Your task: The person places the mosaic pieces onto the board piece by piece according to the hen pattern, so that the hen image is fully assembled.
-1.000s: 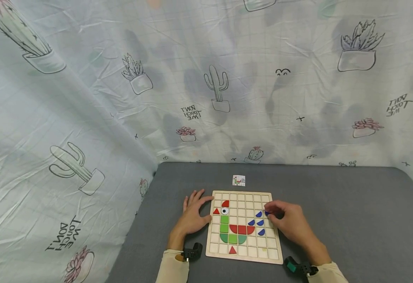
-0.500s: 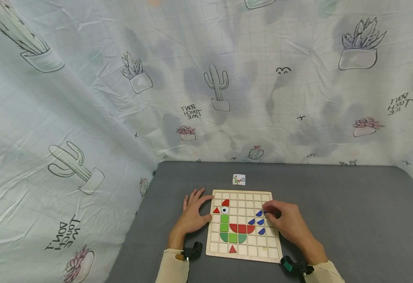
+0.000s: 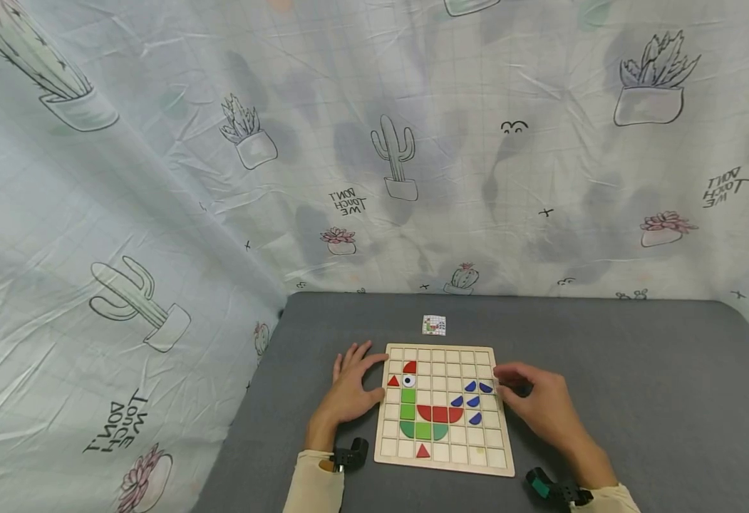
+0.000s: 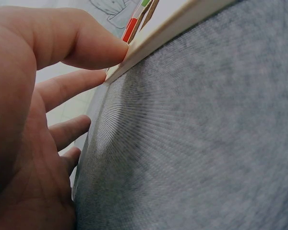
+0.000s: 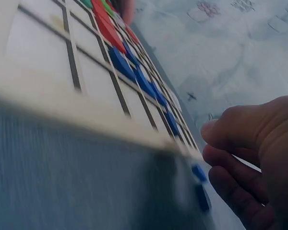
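Observation:
A wooden grid board lies on the grey table with colored pieces in its cells. My left hand touches its left edge with thumb and index finger, the other fingers spread. In the left wrist view, the thumb rests at the board's rim. My right hand hovers just beyond the right edge, thumb and index finger apart, holding nothing. Nearest to it on the board is a blue piece with one curved side. Other blue pieces lie left of and below it.
Red pieces, green squares and a white eye-patterned piece form a figure on the board. A small picture card lies behind it. Two blue pieces show beside the board, under the right hand. Patterned cloth hangs behind.
My right hand has let go of the blue piece, now lying in the rightmost column, and moved right, off the board. The left hand stays at the left edge.

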`<state>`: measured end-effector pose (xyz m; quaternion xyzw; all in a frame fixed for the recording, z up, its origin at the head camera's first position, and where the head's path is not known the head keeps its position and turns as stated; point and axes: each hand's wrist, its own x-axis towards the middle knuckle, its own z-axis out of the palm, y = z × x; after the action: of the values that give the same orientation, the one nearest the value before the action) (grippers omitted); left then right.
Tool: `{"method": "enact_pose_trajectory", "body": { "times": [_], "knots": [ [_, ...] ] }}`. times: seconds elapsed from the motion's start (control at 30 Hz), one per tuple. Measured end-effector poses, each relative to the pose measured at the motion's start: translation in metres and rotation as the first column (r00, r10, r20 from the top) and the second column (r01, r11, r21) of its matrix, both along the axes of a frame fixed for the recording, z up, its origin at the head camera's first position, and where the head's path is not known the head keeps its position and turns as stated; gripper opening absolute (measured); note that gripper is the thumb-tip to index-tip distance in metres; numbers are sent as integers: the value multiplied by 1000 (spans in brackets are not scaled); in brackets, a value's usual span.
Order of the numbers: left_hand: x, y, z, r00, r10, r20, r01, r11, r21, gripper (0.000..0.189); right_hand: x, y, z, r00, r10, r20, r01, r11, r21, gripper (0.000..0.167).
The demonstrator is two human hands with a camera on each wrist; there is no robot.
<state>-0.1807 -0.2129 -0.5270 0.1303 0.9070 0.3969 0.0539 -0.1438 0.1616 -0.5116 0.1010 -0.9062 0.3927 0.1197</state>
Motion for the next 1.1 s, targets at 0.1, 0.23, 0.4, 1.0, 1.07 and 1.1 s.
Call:
{"method": "enact_pose_trajectory", "body": {
  "times": [0.1,0.23,0.4,1.0,1.07,1.1],
  "knots": [
    [1,0,0,1000,1,0,-1,1000,3,64,3,12,-3,999,-25,-39,24,1000,-12,31],
    [1,0,1,1000,0,1,0,1000,2,64,5,24,-6,997,-49,-58,47,998,-35,33],
    [2,0,1,1000,0,-2,0,1000,0,64,7,32,-7,998,-64,-28,63,997,-35,32],
    [-1,1,1,1000,-7,11,7,1000,-18,63,11,41,-6,994,-101,46,104,993,-60,35],
    [0,1,1,1000,-7,10,8,1000,-16,64,10,42,-6,993,-104,53,106,994,-37,35],
    [0,1,1,1000,-8,6,9,1000,-12,64,10,42,-6,993,-104,56,105,994,-19,35]
  ]
}}
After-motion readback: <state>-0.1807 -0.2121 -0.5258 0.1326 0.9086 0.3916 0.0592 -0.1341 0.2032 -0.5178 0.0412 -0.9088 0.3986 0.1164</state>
